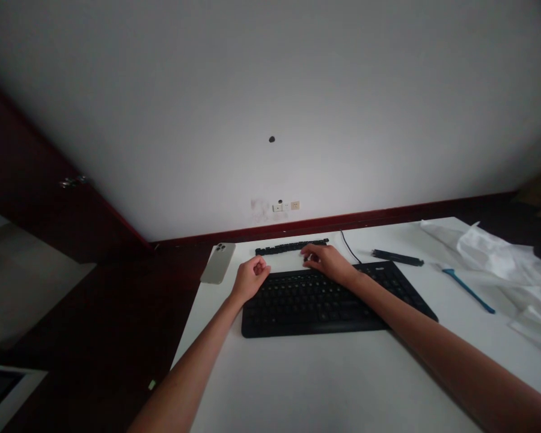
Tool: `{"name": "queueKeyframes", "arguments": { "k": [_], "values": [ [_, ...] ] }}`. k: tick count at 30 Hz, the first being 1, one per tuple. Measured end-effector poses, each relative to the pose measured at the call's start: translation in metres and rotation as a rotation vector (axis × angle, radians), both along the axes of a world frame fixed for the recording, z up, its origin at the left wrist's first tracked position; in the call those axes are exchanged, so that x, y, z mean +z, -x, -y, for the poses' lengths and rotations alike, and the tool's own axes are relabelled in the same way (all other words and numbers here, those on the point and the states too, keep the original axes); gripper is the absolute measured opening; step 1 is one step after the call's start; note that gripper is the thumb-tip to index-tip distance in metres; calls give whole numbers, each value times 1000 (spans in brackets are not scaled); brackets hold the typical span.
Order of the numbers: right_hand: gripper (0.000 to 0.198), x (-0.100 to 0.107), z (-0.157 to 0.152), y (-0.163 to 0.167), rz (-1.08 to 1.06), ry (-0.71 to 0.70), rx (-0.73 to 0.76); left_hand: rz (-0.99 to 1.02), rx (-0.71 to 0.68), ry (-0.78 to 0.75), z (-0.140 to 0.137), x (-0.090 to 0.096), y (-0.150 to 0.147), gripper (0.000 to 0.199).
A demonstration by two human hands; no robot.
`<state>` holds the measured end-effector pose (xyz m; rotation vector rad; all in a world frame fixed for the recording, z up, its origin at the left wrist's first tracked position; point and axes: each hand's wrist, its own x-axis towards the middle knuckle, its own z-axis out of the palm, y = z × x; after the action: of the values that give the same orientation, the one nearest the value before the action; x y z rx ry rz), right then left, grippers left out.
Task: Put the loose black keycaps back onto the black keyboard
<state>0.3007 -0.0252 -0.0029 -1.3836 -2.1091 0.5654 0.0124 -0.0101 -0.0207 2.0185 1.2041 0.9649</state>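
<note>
Left hand (251, 275) curled closed, apparently empty, at the keyboard (329, 297) far-left corner. Right hand (324, 260), fingers loosely bent, touches the far key row (291, 247). Risk: loose keys scatter if nudged.

An office room is seen here: a plain white rectangular surface (297, 373) is set against a bare white painted wall (270, 90), and a black flat plastic computer keyboard (324, 297) is laid out on it. Small white wall sockets (286, 206) are spotted above a dark red wooden skirting board (388, 215). Dark red wooden cabinetry (31, 180) is glimpsed at the left.
</note>
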Motion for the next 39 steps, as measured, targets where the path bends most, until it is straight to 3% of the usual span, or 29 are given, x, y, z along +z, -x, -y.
{"name": "queueKeyframes", "arguments": {
  "k": [5, 15, 34, 39],
  "values": [
    [8, -5, 4, -1, 18, -73, -39, 1, 2, 7, -1, 0, 0, 25],
    [12, -9, 2, -6, -17, -170, 7, -9, 12, 4, 0, 0, -1, 22],
    [27, -11, 3, -7, -55, -206, 9, -14, 17, -15, 0, -2, 1, 23],
    [21, -9, 5, -11, -146, -114, -13, -20, 11, -17, -1, -3, 0, 23]
  ]
}}
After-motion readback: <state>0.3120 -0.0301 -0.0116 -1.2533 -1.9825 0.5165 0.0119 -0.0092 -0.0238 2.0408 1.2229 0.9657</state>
